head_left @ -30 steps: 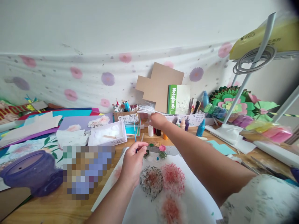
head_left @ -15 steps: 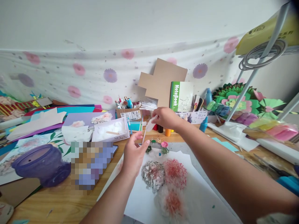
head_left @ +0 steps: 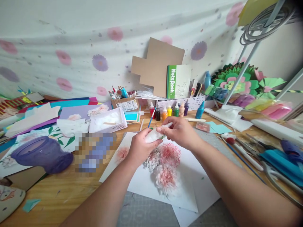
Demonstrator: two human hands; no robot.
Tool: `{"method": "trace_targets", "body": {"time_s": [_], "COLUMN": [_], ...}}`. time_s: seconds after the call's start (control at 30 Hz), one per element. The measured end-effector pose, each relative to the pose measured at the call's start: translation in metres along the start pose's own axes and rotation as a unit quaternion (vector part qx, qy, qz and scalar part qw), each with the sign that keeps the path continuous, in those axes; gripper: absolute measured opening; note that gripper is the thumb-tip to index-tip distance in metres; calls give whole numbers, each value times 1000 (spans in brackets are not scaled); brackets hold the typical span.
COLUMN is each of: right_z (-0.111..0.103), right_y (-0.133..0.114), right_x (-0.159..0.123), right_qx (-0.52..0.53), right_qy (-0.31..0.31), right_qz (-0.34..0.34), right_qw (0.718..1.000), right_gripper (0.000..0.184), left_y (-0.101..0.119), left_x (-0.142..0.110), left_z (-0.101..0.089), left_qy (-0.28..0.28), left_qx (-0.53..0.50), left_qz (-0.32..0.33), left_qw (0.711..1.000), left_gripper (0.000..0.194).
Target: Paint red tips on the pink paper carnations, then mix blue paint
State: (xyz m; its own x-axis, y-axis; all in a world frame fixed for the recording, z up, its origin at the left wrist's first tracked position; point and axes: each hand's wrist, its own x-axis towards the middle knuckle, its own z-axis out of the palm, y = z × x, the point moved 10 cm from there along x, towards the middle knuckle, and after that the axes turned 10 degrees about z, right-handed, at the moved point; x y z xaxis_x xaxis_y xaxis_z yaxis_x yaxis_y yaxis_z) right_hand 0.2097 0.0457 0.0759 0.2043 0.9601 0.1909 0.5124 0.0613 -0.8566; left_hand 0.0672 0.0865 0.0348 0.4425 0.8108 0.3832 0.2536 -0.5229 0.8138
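My left hand [head_left: 138, 146] is closed around a white paint bottle [head_left: 152, 136], which lies tilted above the paper. A blue paintbrush [head_left: 151, 118] sticks up from behind the same hand; how it is held is hidden. At the bottle's nozzle end, my right hand [head_left: 181, 132] pinches the tip with thumb and fingers. Below both hands lies white paper [head_left: 139, 183] with textured flowers in pink, red and grey, such as the pink-centred flower [head_left: 167, 177]. The palette behind the bottle is mostly covered.
Several coloured paint bottles [head_left: 169, 110] line the back. A white box [head_left: 107, 121] and a purple vase [head_left: 42, 154] stand on the left. Scissors [head_left: 279, 176], a glue gun [head_left: 292, 151] and brushes lie at right. A grey cutting mat [head_left: 146, 206] extends under the paper.
My right hand brought the white paint bottle from the back row to my left hand, which closed around it. My right fingers moved to its nozzle. The view also shifted.
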Motion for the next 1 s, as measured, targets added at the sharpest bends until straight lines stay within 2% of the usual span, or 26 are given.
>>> {"method": "trace_targets", "body": {"time_s": [0.1,0.23,0.3,0.37,0.53,0.67,0.77,0.83,1.0], "right_z": [4,1,-1,-3,-9,-5,-7,-6,-3], "right_y": [-6,-20,-27,-32,-13,-16,-16,-14,-17], "right_x": [-4,-9,-13,-16,-8,-10,-10,-9,-10], "right_qx": [21,33,32,39,-8,-5,8,0,-18], "right_qy": [-21,-67,-107,-135,-81,-107,-117,-106,-98], "right_qz": [-33,-100,-138,-164,-91,-124,-140,-135,-137], "right_qw": [999,992,984,976,993,986,983,985,986], "right_gripper": [39,25,18,17,19,5,25,31,12], "left_y": [-1,-4,-5,-5,-7,-11,-12,-13,-17], "left_x": [-3,-6,-6,-5,0,2,3,2,0], "left_z": [4,12,11,9,2,1,1,2,8], "left_qy": [-18,-42,-41,-36,-28,-37,-44,-47,-70], "left_qx": [-21,-47,-36,-13,49,63,62,61,23], "left_qz": [-23,-54,-56,-51,-31,-20,-18,-20,-44], "left_qw": [999,997,997,998,998,997,997,997,996], "left_gripper": [23,22,18,16,14,17,18,17,23]}}
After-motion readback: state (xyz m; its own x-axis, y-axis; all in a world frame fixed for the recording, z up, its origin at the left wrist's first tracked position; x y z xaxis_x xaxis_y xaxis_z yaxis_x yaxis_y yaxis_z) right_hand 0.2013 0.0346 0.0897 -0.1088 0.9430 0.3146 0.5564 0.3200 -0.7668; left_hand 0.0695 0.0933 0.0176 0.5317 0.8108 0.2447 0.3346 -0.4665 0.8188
